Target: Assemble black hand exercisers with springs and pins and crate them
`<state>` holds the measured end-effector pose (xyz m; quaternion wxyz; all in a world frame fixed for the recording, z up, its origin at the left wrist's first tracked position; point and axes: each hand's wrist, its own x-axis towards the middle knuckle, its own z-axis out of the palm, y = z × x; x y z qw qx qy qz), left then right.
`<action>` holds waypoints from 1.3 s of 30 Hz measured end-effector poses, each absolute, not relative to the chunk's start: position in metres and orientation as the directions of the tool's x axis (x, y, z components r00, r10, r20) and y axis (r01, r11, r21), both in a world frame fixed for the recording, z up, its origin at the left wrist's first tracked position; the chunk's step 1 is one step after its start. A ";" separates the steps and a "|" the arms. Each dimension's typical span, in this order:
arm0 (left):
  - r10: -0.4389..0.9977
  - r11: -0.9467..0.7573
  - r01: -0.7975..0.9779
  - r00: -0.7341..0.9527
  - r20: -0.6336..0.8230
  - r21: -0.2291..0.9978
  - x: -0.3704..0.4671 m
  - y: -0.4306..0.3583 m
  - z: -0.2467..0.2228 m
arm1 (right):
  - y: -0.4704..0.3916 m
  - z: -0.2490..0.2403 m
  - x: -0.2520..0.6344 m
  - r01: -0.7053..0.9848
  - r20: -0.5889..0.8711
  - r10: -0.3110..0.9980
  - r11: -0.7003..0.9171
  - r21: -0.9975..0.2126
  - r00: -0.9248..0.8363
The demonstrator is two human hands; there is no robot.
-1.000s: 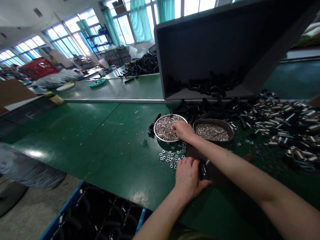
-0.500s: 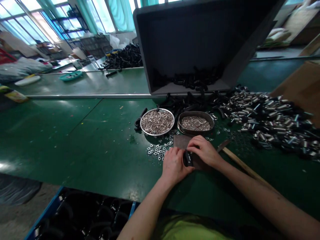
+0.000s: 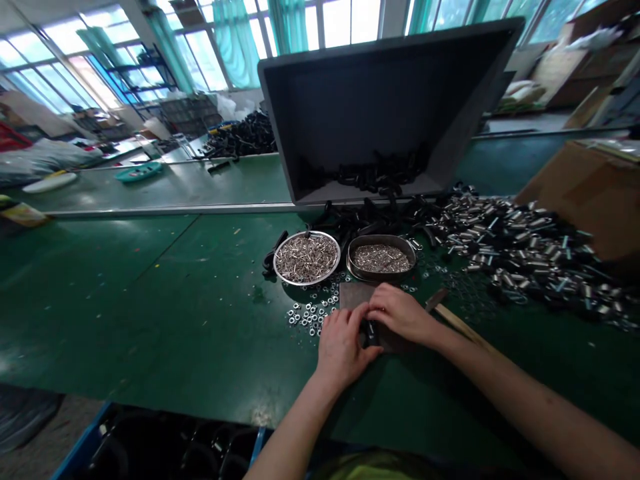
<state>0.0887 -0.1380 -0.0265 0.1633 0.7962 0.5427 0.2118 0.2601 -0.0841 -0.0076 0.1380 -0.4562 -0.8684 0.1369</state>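
Note:
My left hand (image 3: 343,345) is closed around a small black curved part (image 3: 371,333), thumb at its near end and fingers along its far side. The part stands on a flat metal plate (image 3: 354,295). My right hand (image 3: 404,315) comes in from the right, fingertips pinched together at the part's far end, touching the left fingers. Whatever lies between those right fingertips is hidden. Beside my right wrist lies a hammer (image 3: 463,325) with a wooden handle, its head near the plate. Loose metal rings (image 3: 305,316) are scattered left of the plate.
Beyond the plate stand a round dish (image 3: 275,268) of metal pins and an oval tin (image 3: 383,275) of small metal pieces. A tilted grey bin (image 3: 390,100) spills black parts. Metal-and-black pieces (image 3: 520,247) are heaped at right by a cardboard box (image 3: 575,193). A blue crate (image 3: 83,448) sits below the table edge.
The view has tilted up and shifted slightly. My right fingers have closed in over the black part's far end and meet the left fingers, so less of the part shows.

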 end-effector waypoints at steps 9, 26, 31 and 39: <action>0.911 -0.401 0.812 0.403 0.088 0.424 0.087 -0.138 -0.023 | 0.036 0.000 0.270 0.951 -0.037 0.969 0.233 -0.203 -0.245; 0.961 0.275 -0.068 0.054 -0.272 0.959 0.084 -0.135 -0.011 | -0.021 0.018 0.274 0.778 0.080 0.984 0.174 -0.603 -0.158; 0.806 0.548 -0.665 0.260 -0.531 0.507 0.081 -0.141 0.000 | -0.100 0.021 0.261 0.338 0.143 0.970 0.204 -0.919 -0.198; 0.802 0.563 -0.710 0.345 -0.488 0.423 0.086 -0.152 0.008 | -0.121 0.014 0.248 0.362 0.289 0.922 0.370 -0.856 -0.258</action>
